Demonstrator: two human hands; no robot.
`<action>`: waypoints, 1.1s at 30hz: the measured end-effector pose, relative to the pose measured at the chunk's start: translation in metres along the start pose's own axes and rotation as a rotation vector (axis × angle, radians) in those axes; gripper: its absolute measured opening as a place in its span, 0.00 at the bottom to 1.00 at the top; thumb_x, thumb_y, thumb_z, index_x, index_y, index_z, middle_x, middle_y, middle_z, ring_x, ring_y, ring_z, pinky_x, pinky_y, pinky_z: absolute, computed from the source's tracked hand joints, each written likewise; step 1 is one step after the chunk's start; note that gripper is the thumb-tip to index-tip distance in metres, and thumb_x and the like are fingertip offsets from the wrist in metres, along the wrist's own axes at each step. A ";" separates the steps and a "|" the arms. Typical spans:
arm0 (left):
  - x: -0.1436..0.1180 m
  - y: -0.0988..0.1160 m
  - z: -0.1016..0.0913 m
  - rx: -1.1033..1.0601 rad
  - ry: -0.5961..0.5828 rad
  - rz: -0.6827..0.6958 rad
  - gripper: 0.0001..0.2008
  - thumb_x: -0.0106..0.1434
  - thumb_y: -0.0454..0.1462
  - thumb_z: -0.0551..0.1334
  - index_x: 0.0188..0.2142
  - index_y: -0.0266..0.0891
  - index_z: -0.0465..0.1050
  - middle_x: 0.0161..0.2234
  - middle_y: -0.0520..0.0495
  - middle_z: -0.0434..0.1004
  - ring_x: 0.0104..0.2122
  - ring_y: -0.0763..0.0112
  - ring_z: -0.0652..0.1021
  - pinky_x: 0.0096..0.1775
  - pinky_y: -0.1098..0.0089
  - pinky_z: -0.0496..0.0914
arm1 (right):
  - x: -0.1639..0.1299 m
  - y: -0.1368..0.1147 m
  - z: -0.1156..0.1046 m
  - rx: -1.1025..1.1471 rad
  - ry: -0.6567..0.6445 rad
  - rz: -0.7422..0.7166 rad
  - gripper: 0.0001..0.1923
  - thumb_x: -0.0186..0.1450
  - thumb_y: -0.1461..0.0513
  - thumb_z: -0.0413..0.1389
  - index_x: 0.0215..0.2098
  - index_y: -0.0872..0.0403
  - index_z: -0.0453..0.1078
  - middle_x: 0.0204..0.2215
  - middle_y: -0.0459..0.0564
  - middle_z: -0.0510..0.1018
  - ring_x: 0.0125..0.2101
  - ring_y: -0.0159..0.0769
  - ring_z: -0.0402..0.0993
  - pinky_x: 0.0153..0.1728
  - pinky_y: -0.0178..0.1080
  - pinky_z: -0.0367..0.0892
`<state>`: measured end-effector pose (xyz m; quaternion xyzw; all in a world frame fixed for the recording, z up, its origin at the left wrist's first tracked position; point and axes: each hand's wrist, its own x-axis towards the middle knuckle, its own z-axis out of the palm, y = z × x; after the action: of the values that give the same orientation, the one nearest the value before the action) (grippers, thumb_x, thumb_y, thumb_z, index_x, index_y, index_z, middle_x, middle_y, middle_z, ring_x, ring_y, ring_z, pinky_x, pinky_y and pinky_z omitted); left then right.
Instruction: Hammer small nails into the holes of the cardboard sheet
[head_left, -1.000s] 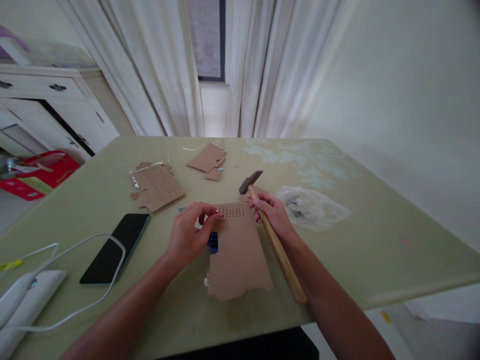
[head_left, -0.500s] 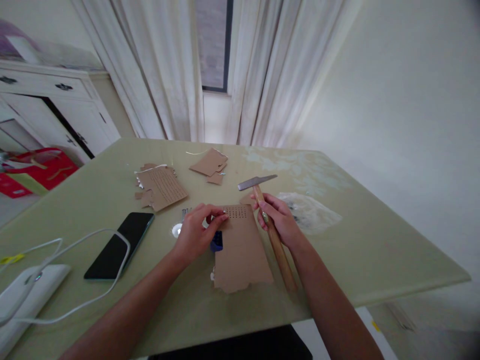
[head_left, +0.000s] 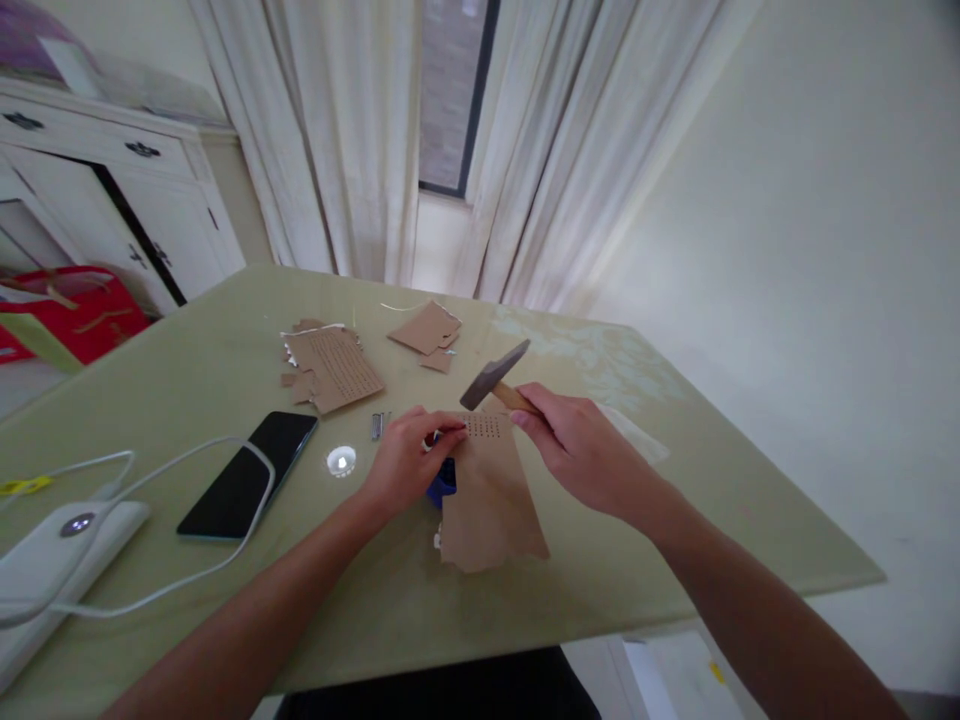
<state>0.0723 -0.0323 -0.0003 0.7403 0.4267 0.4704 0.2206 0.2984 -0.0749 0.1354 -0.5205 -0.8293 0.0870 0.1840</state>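
Note:
My right hand (head_left: 577, 440) is closed around the wooden handle of a hammer (head_left: 495, 378), whose metal head is raised over a sheet of brown cardboard (head_left: 491, 505). Rows of small dark holes run across the sheet's far end. At that end, by the left edge of the holes, my left hand (head_left: 412, 450) pinches thumb and forefinger together; whatever lies between the fingertips is too small to make out. A blue object (head_left: 442, 485) shows partly under the cardboard's left side. Several thin metal nails (head_left: 379, 426) lie just left of my left hand.
Left on the green tabletop (head_left: 360, 620) lie a phone (head_left: 244, 485), a white power bank (head_left: 82, 560) with a looped cable, and a shiny round spot (head_left: 341, 461). Farther back are punched cardboard (head_left: 337, 370) and smaller cardboard pieces (head_left: 427, 328). Clear plastic (head_left: 637, 432) sits behind my right arm.
My right hand has turned the hammer from upright, handle towards me, to lying over the cardboard with its head near my left fingers. My left hand keeps its pinch. The view has shifted slightly.

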 end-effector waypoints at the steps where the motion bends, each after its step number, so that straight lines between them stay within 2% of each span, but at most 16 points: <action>1: 0.000 0.000 0.000 0.004 -0.002 0.001 0.06 0.70 0.39 0.68 0.40 0.45 0.87 0.31 0.49 0.85 0.30 0.66 0.77 0.37 0.67 0.73 | 0.000 0.001 0.003 -0.033 -0.035 0.004 0.09 0.79 0.59 0.52 0.41 0.51 0.69 0.30 0.49 0.78 0.29 0.40 0.72 0.33 0.40 0.55; 3: 0.000 0.000 0.000 0.011 -0.004 -0.002 0.06 0.70 0.38 0.69 0.40 0.45 0.87 0.30 0.49 0.84 0.30 0.66 0.77 0.37 0.67 0.73 | 0.001 0.003 0.004 -0.064 -0.057 0.013 0.09 0.79 0.59 0.52 0.41 0.51 0.70 0.30 0.49 0.79 0.30 0.40 0.73 0.33 0.40 0.55; 7: 0.001 -0.001 0.000 0.012 -0.007 -0.023 0.06 0.69 0.38 0.69 0.41 0.45 0.88 0.31 0.48 0.84 0.30 0.66 0.78 0.36 0.67 0.72 | 0.001 0.004 -0.004 -0.035 0.098 0.015 0.11 0.80 0.56 0.51 0.40 0.51 0.68 0.28 0.47 0.76 0.28 0.39 0.71 0.33 0.39 0.57; 9: 0.002 -0.001 0.000 0.012 -0.013 -0.026 0.06 0.69 0.38 0.69 0.41 0.45 0.88 0.31 0.48 0.84 0.30 0.66 0.78 0.35 0.68 0.72 | -0.001 0.002 -0.004 -0.023 0.134 0.013 0.11 0.80 0.56 0.51 0.40 0.51 0.67 0.28 0.46 0.75 0.28 0.38 0.70 0.33 0.39 0.57; 14: 0.002 0.000 0.001 0.030 -0.012 -0.014 0.06 0.69 0.38 0.69 0.40 0.45 0.88 0.30 0.49 0.84 0.30 0.66 0.78 0.36 0.67 0.71 | -0.003 -0.001 0.007 -0.098 -0.035 -0.024 0.09 0.80 0.59 0.51 0.41 0.51 0.70 0.32 0.50 0.79 0.31 0.41 0.73 0.34 0.40 0.56; 16: 0.001 -0.001 0.001 0.030 -0.004 -0.017 0.06 0.69 0.38 0.69 0.40 0.46 0.88 0.30 0.48 0.85 0.30 0.65 0.78 0.36 0.67 0.71 | -0.003 -0.003 0.005 -0.082 -0.002 -0.024 0.09 0.80 0.58 0.51 0.41 0.51 0.69 0.31 0.49 0.79 0.31 0.41 0.74 0.34 0.40 0.56; 20: 0.002 -0.002 0.002 0.015 0.004 -0.030 0.06 0.69 0.39 0.69 0.41 0.45 0.88 0.30 0.48 0.84 0.29 0.66 0.77 0.36 0.67 0.71 | -0.002 -0.005 -0.003 -0.011 0.151 0.007 0.11 0.80 0.57 0.51 0.39 0.50 0.67 0.29 0.47 0.77 0.28 0.39 0.71 0.33 0.39 0.57; 21: 0.002 -0.002 0.002 0.015 0.006 -0.028 0.06 0.69 0.39 0.69 0.41 0.45 0.88 0.30 0.48 0.84 0.29 0.66 0.77 0.36 0.67 0.71 | -0.002 -0.005 -0.002 -0.010 0.148 0.017 0.11 0.80 0.57 0.51 0.39 0.50 0.67 0.30 0.47 0.77 0.28 0.39 0.71 0.33 0.39 0.57; 24: 0.001 -0.002 0.002 0.015 0.001 -0.019 0.06 0.68 0.38 0.69 0.40 0.45 0.88 0.29 0.49 0.84 0.30 0.65 0.77 0.36 0.67 0.71 | -0.002 -0.004 0.006 -0.046 0.016 0.020 0.10 0.79 0.59 0.51 0.40 0.51 0.69 0.31 0.49 0.79 0.30 0.40 0.72 0.34 0.40 0.57; 26: 0.001 -0.001 0.001 0.015 -0.004 -0.017 0.06 0.68 0.37 0.69 0.40 0.45 0.88 0.29 0.49 0.84 0.30 0.66 0.77 0.36 0.67 0.71 | -0.002 -0.003 0.009 -0.063 -0.026 0.013 0.10 0.79 0.59 0.52 0.40 0.51 0.70 0.32 0.50 0.80 0.31 0.41 0.74 0.34 0.40 0.57; 31: 0.001 -0.002 0.001 0.015 -0.003 -0.042 0.06 0.68 0.38 0.70 0.41 0.45 0.88 0.31 0.49 0.85 0.30 0.66 0.77 0.36 0.67 0.70 | -0.002 -0.004 -0.001 -0.023 0.161 0.037 0.11 0.79 0.57 0.52 0.38 0.50 0.68 0.28 0.47 0.76 0.28 0.38 0.70 0.33 0.39 0.57; 33: 0.002 -0.002 0.001 0.011 -0.006 -0.044 0.06 0.68 0.38 0.70 0.41 0.45 0.88 0.31 0.49 0.85 0.30 0.66 0.77 0.36 0.67 0.70 | -0.002 -0.004 0.000 -0.026 0.135 0.043 0.11 0.79 0.58 0.51 0.38 0.51 0.67 0.28 0.47 0.76 0.27 0.38 0.69 0.32 0.39 0.56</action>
<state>0.0731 -0.0300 -0.0013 0.7333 0.4448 0.4608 0.2283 0.2954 -0.0790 0.1362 -0.5453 -0.8046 0.0449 0.2307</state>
